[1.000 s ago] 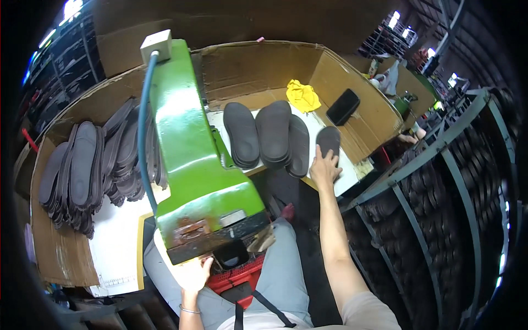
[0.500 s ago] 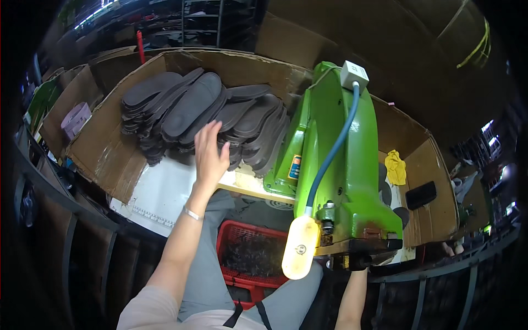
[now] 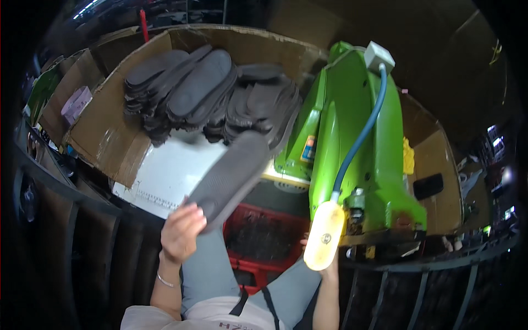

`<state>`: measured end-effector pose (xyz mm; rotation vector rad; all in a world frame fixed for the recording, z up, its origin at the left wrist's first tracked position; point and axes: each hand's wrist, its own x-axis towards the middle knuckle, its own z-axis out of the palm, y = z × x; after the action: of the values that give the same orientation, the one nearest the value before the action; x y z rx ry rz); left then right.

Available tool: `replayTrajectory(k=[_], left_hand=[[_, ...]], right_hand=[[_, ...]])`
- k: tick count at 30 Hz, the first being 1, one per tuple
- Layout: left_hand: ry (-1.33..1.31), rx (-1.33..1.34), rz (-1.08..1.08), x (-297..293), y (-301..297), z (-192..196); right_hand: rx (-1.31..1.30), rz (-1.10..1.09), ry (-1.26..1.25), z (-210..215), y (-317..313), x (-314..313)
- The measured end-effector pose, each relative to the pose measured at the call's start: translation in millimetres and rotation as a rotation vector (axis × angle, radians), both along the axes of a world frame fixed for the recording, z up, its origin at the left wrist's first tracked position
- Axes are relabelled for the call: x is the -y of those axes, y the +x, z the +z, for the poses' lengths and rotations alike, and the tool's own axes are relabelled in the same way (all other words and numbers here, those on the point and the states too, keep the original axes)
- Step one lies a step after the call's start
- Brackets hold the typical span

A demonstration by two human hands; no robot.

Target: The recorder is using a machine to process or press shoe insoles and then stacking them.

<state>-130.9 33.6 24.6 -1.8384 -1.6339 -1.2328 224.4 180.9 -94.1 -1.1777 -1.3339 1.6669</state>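
Observation:
My left hand (image 3: pixel 184 231) is closed around the near end of a dark grey shoe sole (image 3: pixel 234 173), which I hold up aslant, its ribbed face showing. Beyond it lie heaped grey soles (image 3: pixel 199 91), stacked in a cardboard box (image 3: pixel 110 137). To the right stands a green machine (image 3: pixel 352 137), with a lit oval lamp (image 3: pixel 325 236) hanging from a blue flexible neck. My right hand (image 3: pixel 331 268) is beside the machine's front, mostly behind that lamp. Only bits of its fingers show, so its grip is hidden.
Under the machine, between my knees, sits a red plastic basket (image 3: pixel 256 267) with dark scraps. A yellow cloth (image 3: pixel 408 157) and a black flat object (image 3: pixel 428 186) are at the right. A white board (image 3: pixel 170 170) lies below the soles.
My left hand has taken a sole from the heap and drawn it back toward me. The right hand has moved left, from under the machine's head to behind the lamp. The view has shifted.

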Motion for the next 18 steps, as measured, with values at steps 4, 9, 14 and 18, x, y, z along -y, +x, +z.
replayTrajectory(k=[4,9,14,18], left_hand=[[-0.238,0.116,-0.374,42.2,30.4,-2.7],[-0.409,0.311,-0.739,31.7,50.7,-23.4],[-0.526,1.360,-0.829,7.5,91.1,-68.7],[-0.615,1.516,-0.680,-8.1,143.0,-90.6]], right_hand=[[-0.674,0.079,-0.558,-11.6,-42.1,36.7],[-0.604,-0.282,-0.460,-0.1,-23.5,48.5],[-0.531,-0.450,-0.058,12.8,23.8,69.8],[-0.549,-0.631,-0.029,40.3,35.0,72.2]])
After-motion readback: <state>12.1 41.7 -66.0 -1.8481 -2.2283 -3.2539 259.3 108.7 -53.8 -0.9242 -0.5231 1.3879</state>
